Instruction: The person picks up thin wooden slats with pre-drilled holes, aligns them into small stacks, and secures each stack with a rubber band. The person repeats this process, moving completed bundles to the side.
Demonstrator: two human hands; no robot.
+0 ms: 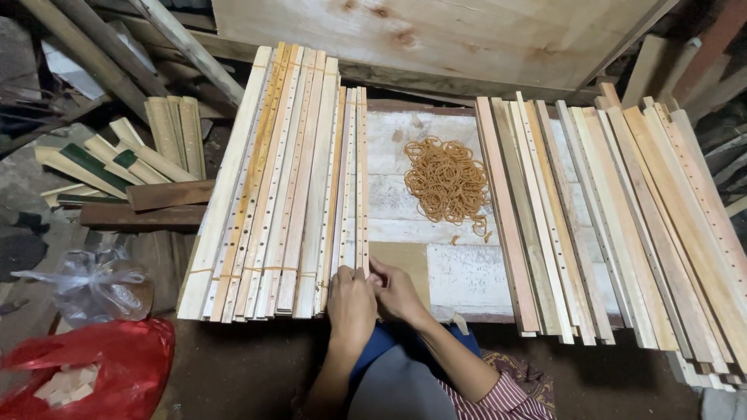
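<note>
Head view: both hands [372, 299] pinching the near ends of pale, hole-drilled wooden slats [352, 179].

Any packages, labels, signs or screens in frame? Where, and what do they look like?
Red plastic bag: bottom left on the floor, crumpled, open, pale wood blocks inside.
Clear plastic bag: just above the red one, crinkled, knotted.
No labels, signs or screens visible.
</note>
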